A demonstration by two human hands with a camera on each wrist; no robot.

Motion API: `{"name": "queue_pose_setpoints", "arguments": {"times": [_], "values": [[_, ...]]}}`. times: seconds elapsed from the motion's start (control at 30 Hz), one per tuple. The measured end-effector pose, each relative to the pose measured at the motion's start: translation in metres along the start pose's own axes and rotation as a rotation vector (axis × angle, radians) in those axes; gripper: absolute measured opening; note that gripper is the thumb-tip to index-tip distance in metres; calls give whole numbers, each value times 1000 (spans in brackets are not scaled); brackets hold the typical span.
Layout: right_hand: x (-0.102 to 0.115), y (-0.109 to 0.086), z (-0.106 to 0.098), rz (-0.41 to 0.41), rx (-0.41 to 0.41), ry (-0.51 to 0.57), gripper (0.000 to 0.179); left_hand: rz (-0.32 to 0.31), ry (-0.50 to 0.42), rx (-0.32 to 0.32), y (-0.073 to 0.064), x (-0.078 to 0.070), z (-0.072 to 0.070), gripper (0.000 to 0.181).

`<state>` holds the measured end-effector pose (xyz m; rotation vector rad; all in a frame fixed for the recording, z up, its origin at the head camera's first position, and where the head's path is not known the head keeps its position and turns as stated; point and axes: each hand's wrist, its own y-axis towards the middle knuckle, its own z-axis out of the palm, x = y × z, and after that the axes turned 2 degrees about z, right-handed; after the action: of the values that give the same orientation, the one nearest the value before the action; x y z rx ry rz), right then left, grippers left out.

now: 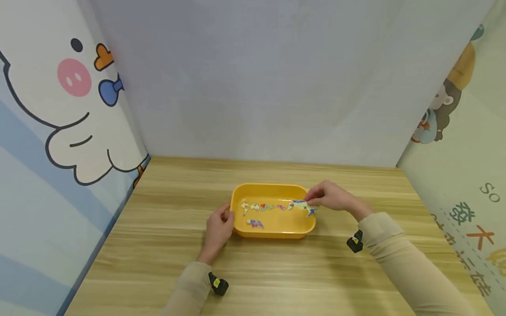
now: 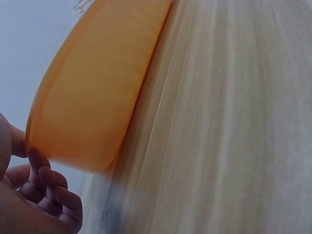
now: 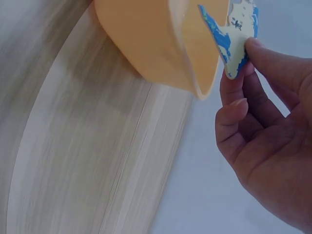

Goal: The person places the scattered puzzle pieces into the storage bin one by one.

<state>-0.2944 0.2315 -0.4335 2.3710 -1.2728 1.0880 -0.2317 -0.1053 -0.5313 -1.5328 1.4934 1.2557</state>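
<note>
A yellow plastic tray (image 1: 272,234) stands on the wooden table, its orange-looking outer wall (image 2: 92,92) filling much of the left wrist view. My left hand (image 1: 218,230) grips the tray's left end at the rim, with thumb and fingertips against it. Between thumb and fingers, my right hand (image 1: 332,197) pinches a flat map-shaped piece (image 3: 239,44), cream with blue edges and small dark characters. That piece is held over the tray's right end. Inside the tray lie several small coloured cutout pieces, with a purple-blue one (image 1: 255,224) nearer the front.
The wood-grain tabletop (image 1: 276,281) reaches to a pale grey back wall (image 1: 261,87). Cartoon-printed panels stand at the left (image 1: 47,197) and right (image 1: 454,166). Each wrist carries a small black device, such as the right wrist camera (image 1: 355,242).
</note>
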Motion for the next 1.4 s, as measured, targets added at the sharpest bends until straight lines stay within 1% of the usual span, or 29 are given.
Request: {"name": "queue_pose_setpoints", "arguments": {"times": [0.13, 0.5, 0.67, 0.8, 0.97, 1.13, 1.3, 1.4], "values": [[5, 5, 3, -11, -1, -14, 12, -11, -6, 3, 0, 0, 0, 34], [16, 23, 19, 13, -26, -59, 10, -18, 3, 3, -1, 1, -1, 36], [19, 32, 29, 38, -11, -99, 8, -10, 3, -4, -1, 1, -2, 35], [21, 38, 36, 39, 7, -101, 7, -6, 4, -5, -2, 0, -3, 34], [25, 40, 43, 55, 18, -88, 7, 7, 2, 4, -3, 0, -3, 34], [25, 42, 46, 67, 21, -95, 7, -1, -7, 1, -2, 2, -1, 34], [26, 44, 49, 85, 17, -141, 4, 3, -7, -2, -1, 3, -1, 34], [27, 46, 50, 96, 23, -192, 4, 5, -6, -6, -1, 3, -1, 34]]}}
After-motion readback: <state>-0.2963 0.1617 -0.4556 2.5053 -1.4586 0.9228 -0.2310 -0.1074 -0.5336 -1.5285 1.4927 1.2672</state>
